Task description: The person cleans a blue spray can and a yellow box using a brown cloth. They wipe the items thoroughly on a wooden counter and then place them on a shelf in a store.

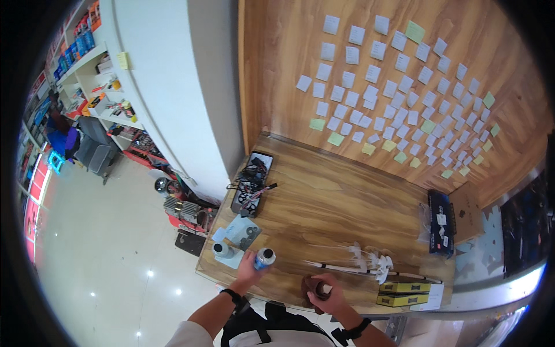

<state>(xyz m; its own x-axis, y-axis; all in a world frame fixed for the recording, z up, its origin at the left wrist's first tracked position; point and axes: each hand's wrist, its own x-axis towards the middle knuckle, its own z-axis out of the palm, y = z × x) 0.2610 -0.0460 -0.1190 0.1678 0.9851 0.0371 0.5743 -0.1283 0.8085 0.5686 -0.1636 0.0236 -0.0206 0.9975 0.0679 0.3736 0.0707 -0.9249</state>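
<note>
My left hand [247, 270] is closed around a silvery-blue bottle [265, 259] with a dark top, held over the table's front left part. In my right hand [329, 296] is a bunched brown cloth [309, 287], close to the front edge. A second bottle [221, 249], pale with a dark top, stands left of my left hand beside light blue sheets [235, 258]. Just behind it lies a printed card [243, 231] in grey-blue. Thin rods [341, 268] with white plastic fittings [381, 267] lie to the right of the cloth.
A black tray of tangled cables [252, 184] sits at the table's back left. Two yellow-and-black boxes [403, 294] lie at the front right, with a dark blue box [441, 224] and cardboard [466, 214] behind. Beyond the left edge stands a red machine [188, 213] on the floor.
</note>
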